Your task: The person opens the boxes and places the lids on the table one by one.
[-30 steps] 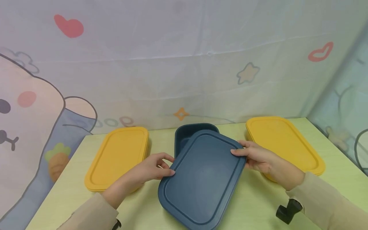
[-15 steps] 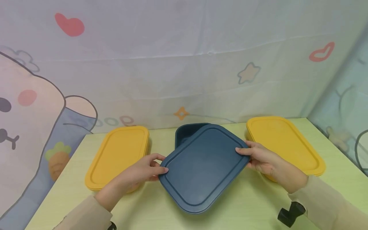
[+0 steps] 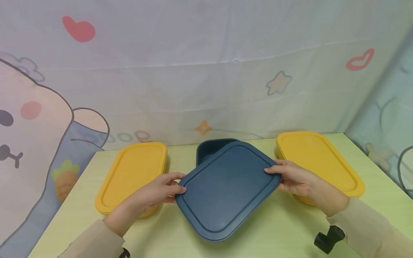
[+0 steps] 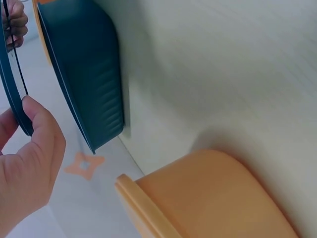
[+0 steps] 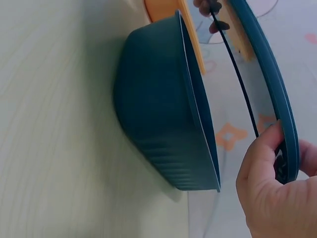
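Both hands hold a dark blue lid at a slant in the head view. My left hand pinches its left edge, thumb on top and fingers beneath. At the right edge, my right hand pinches it the same way. Behind and below the lid stands a dark blue box, uncovered; the lid hides most of it in the head view. From the right wrist view, a gap shows between the raised lid and the rim of the box. The left wrist view shows the box's ribbed side.
A yellow lidded box stands on the left of the light table, and another yellow lidded box on the right. A printed cloth hangs behind the table's back edge. A black cable shows at far right.
The lid has turned from a steep slant to a more sideways one, and its near end has risen away from the viewer. My left hand has shifted left with it.
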The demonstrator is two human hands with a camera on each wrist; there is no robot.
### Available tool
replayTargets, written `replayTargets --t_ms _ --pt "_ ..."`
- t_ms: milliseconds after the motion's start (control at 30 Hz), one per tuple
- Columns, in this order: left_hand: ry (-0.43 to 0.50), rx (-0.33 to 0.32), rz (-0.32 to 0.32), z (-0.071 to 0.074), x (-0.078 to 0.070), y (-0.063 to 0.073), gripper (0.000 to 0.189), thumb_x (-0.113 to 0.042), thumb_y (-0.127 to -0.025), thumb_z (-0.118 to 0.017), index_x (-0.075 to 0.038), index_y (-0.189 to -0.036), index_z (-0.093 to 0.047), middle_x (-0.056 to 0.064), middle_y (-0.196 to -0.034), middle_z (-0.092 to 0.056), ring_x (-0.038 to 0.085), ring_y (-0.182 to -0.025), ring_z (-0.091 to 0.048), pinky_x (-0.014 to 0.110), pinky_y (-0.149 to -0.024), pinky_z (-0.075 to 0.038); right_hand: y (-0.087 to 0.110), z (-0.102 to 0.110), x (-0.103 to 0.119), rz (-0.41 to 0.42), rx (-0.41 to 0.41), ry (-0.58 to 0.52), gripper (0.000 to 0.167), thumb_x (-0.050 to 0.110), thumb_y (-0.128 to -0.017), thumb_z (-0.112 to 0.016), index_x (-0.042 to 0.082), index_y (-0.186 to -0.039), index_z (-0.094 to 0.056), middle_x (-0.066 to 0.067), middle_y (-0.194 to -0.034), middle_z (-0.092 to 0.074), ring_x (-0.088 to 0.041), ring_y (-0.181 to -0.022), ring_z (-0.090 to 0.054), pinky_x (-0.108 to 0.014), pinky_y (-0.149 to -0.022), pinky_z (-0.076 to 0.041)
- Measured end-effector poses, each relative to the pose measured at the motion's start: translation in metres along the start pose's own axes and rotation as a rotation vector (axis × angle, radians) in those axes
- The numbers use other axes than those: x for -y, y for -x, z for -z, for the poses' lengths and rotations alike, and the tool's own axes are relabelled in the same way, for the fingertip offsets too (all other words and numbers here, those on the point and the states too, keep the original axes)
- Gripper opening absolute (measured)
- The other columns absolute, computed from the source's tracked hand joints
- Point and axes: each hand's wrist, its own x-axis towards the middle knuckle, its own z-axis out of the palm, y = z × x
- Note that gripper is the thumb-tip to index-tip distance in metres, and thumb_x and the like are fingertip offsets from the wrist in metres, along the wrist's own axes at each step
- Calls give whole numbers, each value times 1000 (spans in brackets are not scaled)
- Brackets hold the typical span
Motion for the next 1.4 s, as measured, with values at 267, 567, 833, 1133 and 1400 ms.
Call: replayTargets --t_ms 267,567,833,1133,1400 --pt "-12 59 -6 5 -3 4 49 -10 -92 -57 7 -136 -40 9 -93 -60 17 -81 -61 31 -78 -51 0 4 0 -3 65 49 25 5 -94 -52 1 -114 -37 -6 -97 -60 -15 -82 -64 -32 -76 -54" --pt "-38 21 21 6 -6 6 47 -9 -90 -60 7 -132 -44 9 -89 -61 16 -78 -61 31 -78 -52 0 11 -1 -38 94 176 5 9 -93 -54 6 -97 -56 -3 -86 -64 -13 -74 -66 -28 -72 -54" --pt "-34 -35 47 5 -8 7 41 -9 -89 -62 7 -124 -47 8 -84 -63 16 -74 -62 30 -75 -51 1 13 -2 -60 121 210 4 8 -91 -56 6 -94 -57 -4 -87 -65 -15 -77 -67 -31 -74 -54" --pt "13 -32 34 6 -5 8 39 -9 -89 -62 2 -120 -43 9 -83 -64 18 -72 -62 28 -71 -49 5 16 -6 -79 264 190 10 3 -91 -52 7 -94 -59 -4 -88 -67 -13 -78 -67 -29 -74 -54" --pt "19 -23 22 8 -3 8 39 -10 -89 -63 2 -120 -43 10 -84 -65 18 -71 -63 27 -68 -48 11 16 -13 -113 301 224 18 3 -89 -54 3 -107 -57 -7 -94 -67 -14 -79 -66 -31 -73 -54"
